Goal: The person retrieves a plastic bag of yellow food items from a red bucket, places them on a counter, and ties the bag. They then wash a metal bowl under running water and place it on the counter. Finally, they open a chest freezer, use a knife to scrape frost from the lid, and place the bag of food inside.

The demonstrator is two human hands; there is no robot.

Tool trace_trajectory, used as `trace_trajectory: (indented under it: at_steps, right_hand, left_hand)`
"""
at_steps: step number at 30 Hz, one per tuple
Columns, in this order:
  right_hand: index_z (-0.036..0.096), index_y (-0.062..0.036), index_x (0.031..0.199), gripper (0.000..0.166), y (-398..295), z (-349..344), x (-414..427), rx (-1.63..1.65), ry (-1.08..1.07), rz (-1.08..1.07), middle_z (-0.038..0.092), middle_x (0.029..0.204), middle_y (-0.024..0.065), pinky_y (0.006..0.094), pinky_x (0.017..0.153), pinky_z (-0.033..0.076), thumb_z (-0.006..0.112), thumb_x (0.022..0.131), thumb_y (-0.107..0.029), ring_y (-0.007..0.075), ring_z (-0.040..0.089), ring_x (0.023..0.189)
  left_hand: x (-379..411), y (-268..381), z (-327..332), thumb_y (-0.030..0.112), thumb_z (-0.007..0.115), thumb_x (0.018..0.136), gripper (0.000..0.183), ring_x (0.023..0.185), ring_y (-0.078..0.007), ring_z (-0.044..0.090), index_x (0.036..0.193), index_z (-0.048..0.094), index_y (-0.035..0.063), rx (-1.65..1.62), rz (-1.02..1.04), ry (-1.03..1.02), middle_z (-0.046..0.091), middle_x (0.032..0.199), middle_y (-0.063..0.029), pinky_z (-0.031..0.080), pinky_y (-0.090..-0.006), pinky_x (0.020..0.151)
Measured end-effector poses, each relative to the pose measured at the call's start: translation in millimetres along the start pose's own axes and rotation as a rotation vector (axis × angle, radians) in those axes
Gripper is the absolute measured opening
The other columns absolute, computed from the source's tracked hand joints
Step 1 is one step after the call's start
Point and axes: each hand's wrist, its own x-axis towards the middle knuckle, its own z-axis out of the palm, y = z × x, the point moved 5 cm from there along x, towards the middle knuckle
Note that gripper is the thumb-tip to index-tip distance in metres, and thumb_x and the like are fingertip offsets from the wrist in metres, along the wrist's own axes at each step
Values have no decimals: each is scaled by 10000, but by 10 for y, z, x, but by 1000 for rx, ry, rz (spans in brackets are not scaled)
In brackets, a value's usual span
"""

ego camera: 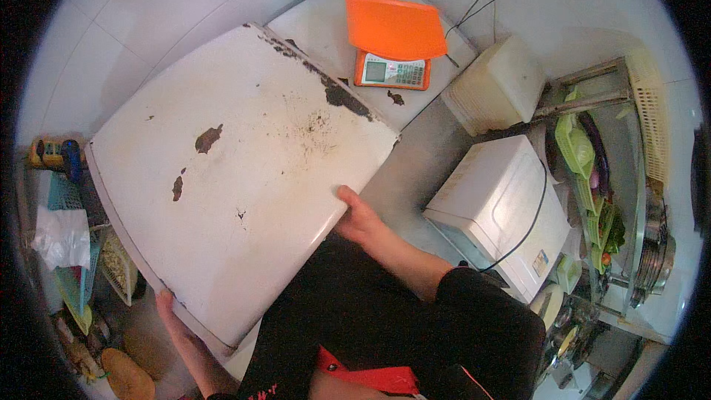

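Note:
A large white lid or appliance top (244,178) with rust patches fills the left and middle of the view. My right hand (358,216) grips its near right edge, with the thumb on top and the fingers hidden beneath. At the lower left, my left hand (165,303) is at the side edge, mostly hidden by the panel. Beyond the panel's far right side, an orange digital scale (391,69) with an orange tray (397,28) stands on another white rusty surface (333,11).
A white boxy appliance (500,205) with a dark cable is at right, near stacked pale containers (494,86). Shelves farther right hold green baskets (575,141) of vegetables. At left are a plastic bag (64,236), a basket (118,266) and a brown oval object (128,372).

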Motion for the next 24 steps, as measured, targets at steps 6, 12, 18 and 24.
trace_trajectory:
  at_steps: [6,12,18,24]
  right_hand:
    - [390,-97,1465,723,-1269,146,-44,-184,371,-363,490,1430,170,525,1120,372,698,864,-357,357,496,1270]
    - [369,-43,1486,707,-2842,216,163,-330,217,-638,452,1488,158,538,1102,380,503,945,-477,375,461,1325]
    - [351,-71,1510,676,-3196,97,573,-360,166,-617,416,1527,137,516,1135,352,443,977,-476,354,418,1373]
    - [332,-56,1517,700,-3400,64,880,-595,554,-619,388,1546,132,522,1147,335,432,1015,-533,334,398,1391]
  left_hand:
    - [428,-345,595,208,725,766,666,1058,-277,632,1350,491,-10,-90,-96,-195,618,1207,-156,537,-440,893]
    - [720,-248,2582,189,788,799,875,1225,-283,519,1492,284,13,-123,-32,-547,518,1355,-164,424,-442,1063]
    - [1362,-984,3233,207,776,767,932,1284,-277,468,1515,255,16,-244,-90,-640,468,1413,-154,370,-429,1107]
    - [1685,-1309,3714,193,789,770,1035,1342,-314,416,1522,119,-48,-128,-165,-699,392,1472,-212,317,-435,1151]
